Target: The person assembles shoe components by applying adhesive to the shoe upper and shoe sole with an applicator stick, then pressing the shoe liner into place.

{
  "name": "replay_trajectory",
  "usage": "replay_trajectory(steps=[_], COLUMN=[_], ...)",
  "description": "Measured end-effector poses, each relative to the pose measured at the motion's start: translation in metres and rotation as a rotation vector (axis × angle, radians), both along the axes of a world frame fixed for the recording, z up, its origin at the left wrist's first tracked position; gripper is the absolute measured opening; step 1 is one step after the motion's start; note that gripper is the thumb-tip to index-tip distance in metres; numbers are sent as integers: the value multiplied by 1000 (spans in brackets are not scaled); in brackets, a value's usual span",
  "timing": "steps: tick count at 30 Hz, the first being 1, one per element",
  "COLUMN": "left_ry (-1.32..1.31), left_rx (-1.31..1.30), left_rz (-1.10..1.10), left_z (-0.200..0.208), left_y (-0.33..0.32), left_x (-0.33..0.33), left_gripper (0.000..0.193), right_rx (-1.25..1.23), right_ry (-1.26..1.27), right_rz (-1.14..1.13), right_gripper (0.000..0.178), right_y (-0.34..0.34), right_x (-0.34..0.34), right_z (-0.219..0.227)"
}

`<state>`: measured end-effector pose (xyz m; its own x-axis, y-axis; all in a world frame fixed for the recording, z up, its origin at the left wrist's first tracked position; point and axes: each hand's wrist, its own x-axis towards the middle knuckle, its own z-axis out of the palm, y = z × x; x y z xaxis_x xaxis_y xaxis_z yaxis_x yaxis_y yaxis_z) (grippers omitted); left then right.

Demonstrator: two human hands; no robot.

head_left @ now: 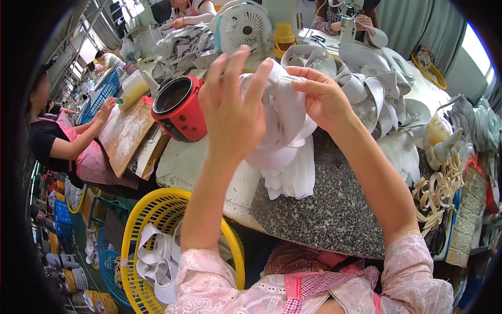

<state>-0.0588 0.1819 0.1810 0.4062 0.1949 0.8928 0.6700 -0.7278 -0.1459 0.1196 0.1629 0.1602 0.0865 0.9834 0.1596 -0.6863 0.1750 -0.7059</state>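
Above the worktable, my right hand [325, 99] pinches the edge of a white curved piece [289, 112], which looks like a shoe upper, between thumb and fingers. My left hand [235, 110] is raised just beside it on the left, its fingers spread and slightly blurred; I see nothing held in them. Below hangs or lies a stack of white flat pieces [290, 180], over a speckled dark stone slab [334, 204]. Part of the held piece is hidden behind my left hand.
A red round pot [180, 118] stands left of my hands. More white pieces [371, 89] are heaped at the back right, near a small fan [246, 29]. A yellow basket [151, 201] holds white pieces below. Co-workers sit left and across; beige strips [439, 191] lie right.
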Motion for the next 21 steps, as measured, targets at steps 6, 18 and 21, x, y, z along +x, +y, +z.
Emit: replay_trajectory(steps=[6, 18, 21], left_ry=[59, -319, -373], left_rx=[-99, -324, -268], left_rz=[-120, -173, -224], left_z=[-20, -68, -60], left_y=[42, 29, 29], left_x=[-24, -49, -39], left_gripper=[20, 31, 33], right_rx=[-70, 28, 72], right_ry=[-39, 345, 274], right_rz=[-198, -366, -421], right_gripper=[28, 51, 45], right_y=[3, -16, -18], right_x=[34, 52, 54], right_z=[-17, 20, 34])
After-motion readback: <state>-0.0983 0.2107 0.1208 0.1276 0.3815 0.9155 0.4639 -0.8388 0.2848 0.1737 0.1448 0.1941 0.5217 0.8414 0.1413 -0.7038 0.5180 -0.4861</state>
